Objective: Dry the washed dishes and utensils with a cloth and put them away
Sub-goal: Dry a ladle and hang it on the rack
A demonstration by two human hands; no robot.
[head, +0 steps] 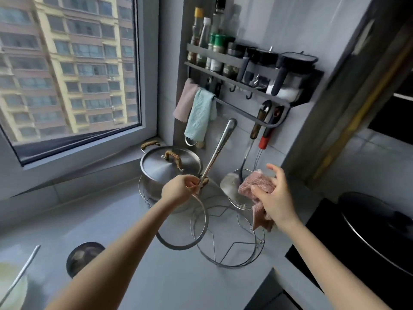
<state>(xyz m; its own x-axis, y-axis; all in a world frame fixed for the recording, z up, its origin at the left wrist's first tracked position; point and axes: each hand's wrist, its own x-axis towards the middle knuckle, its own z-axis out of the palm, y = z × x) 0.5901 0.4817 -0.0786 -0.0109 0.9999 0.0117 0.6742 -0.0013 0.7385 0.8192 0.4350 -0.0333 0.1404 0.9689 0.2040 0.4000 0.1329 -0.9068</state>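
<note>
Above grey counter (125, 222), strainer (182, 222) between hands, left (178, 189), right (273, 198).

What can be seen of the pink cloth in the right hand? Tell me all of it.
The pink cloth looks like soft, fuzzy terry towelling, bunched and crumpled. The right hand grips it from above, thumb pressed into its folds, other fingers spread. One end hangs below the palm. It is held above the wire rack, beside the hanging metal spatula.
</note>
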